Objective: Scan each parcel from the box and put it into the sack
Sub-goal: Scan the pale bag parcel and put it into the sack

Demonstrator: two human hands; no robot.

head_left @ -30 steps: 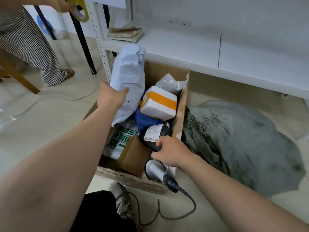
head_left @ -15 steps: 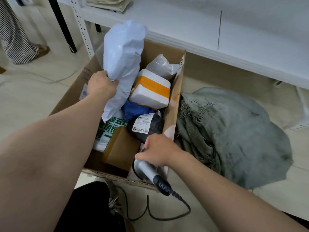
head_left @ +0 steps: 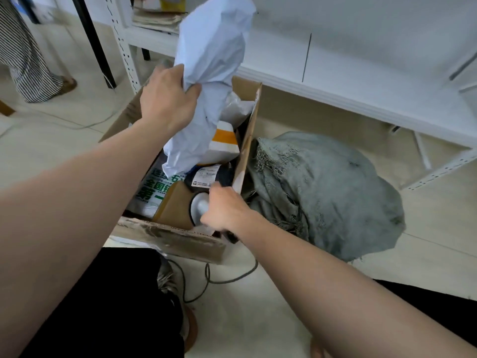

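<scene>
White parcel, a crumpled plastic mailing bag, stands upright over the far left part of the cardboard box. The left hand grips it, with fingers and thumb curled round its pinched middle. Its lower end hangs down inside the box in front of a white-and-orange parcel, and its top rises in front of the white shelf.

The box sits on the pale floor between the person's knees and the shelf. Inside it, a grey plastic parcel lies against the far right wall. A black parcel with a white label lies nearer, below the white-and-orange one. A bag with green print lies flat on the left, and a brown carton leans at the near side.

The right hand is clamped on the handle of the scanner over the near right corner of the box. The scanner's rounded grey head shows just left of the knuckles, beside the brown carton and close to the black parcel's label. Its cable loops across the floor toward a grey shoe.

A grey-green sack lies slumped on the floor to the right, with its frayed edge touching the box's right wall. I cannot tell whether its mouth is open. Someone in a striped garment stands at the far left.
</scene>
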